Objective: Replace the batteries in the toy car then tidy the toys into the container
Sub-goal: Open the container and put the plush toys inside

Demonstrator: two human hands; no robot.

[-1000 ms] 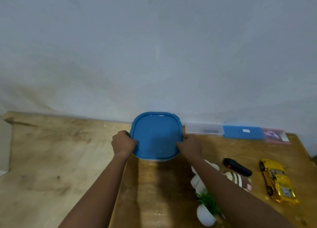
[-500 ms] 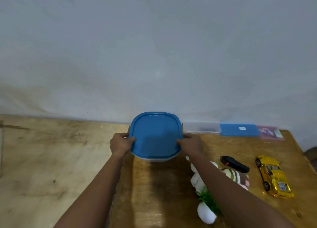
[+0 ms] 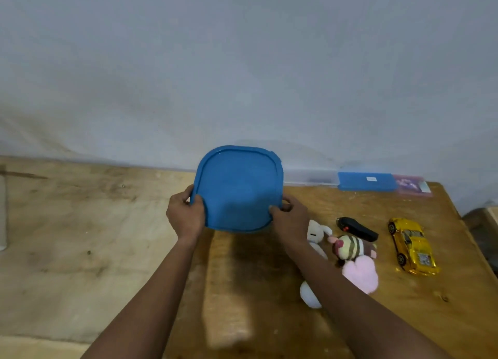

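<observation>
The blue container lid [image 3: 238, 188] sits at frame centre, gripped at 2 opposite edges by your left hand [image 3: 184, 215] and right hand [image 3: 289, 219]. Peel evenly; park it clear of the plush toys [image 3: 353, 248] and yellow toy car [image 3: 411, 246], lower right.

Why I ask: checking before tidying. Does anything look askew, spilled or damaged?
Nothing looks spilled or damaged. The blue lid, held at both sides by the left hand and right hand, is tilted; the plush toys lie heaped beside the yellow car.
</observation>
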